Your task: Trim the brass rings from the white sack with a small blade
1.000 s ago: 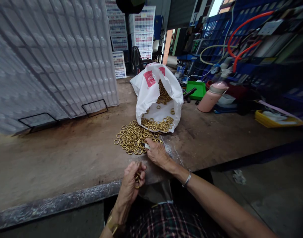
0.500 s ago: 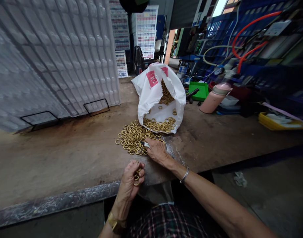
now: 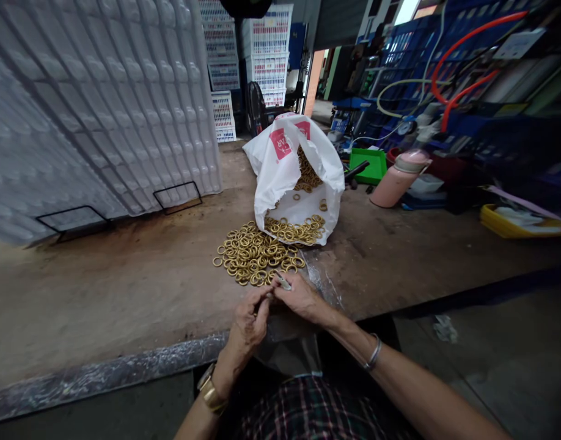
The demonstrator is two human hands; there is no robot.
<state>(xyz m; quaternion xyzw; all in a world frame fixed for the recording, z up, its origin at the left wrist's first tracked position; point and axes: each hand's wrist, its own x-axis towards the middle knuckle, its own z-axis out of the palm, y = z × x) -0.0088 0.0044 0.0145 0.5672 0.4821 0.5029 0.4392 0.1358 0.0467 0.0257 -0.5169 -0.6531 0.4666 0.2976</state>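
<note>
A heap of brass rings (image 3: 257,253) lies on the worn workbench (image 3: 124,293), spilling from a white plastic bag (image 3: 280,177) that holds more of them. My two hands meet just in front of the heap. My right hand (image 3: 299,296) is pinched on a small silvery tool (image 3: 283,282). My left hand (image 3: 249,321) is closed, its fingertips touching the right hand's; earlier it held several rings, now hidden inside the fingers. A crumpled clear plastic sheet (image 3: 324,284) lies under and beside my right wrist.
A big wrapped stack of white plastic trays (image 3: 92,104) leans at the left. A pink flask (image 3: 397,177), a green tray (image 3: 367,165) and a yellow tray (image 3: 509,226) stand at the right. White crates (image 3: 262,55) are stacked behind. The bench's metal front edge (image 3: 101,376) runs below.
My right hand has drawn back from the heap toward me with the tool. My left hand has risen to meet it, fingertips now touching.
</note>
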